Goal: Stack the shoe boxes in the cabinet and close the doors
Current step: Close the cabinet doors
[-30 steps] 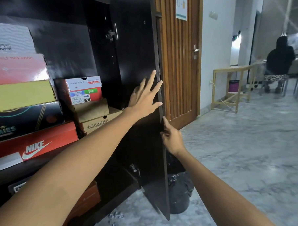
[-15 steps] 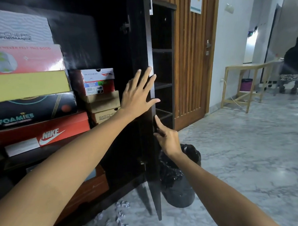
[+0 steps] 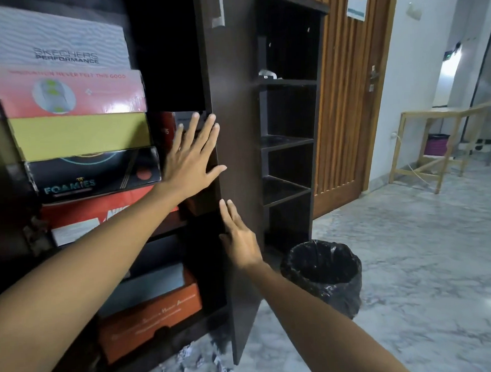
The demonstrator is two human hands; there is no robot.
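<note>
A stack of shoe boxes (image 3: 76,137) fills the left of the dark cabinet: white, pink, yellow, black and a red one at the bottom. More boxes sit behind the door, mostly hidden. An orange box (image 3: 151,316) lies on the lower shelf. The dark cabinet door (image 3: 235,163) stands half-swung, its edge toward me. My left hand (image 3: 192,157) is spread flat at the door's free edge, fingers apart. My right hand (image 3: 238,236) lies flat on the door's outer face, lower down.
An open dark shelf unit (image 3: 287,144) stands right of the door. A black lined bin (image 3: 324,272) sits on the marble floor beside it. Beyond are a wooden slatted door (image 3: 347,97) and a wooden table (image 3: 444,137).
The door has swung leftward toward the cabinet, now covering the smaller boxes. Both hands moved with it. My view shifted closer, and the shelf unit behind the door came into sight.
</note>
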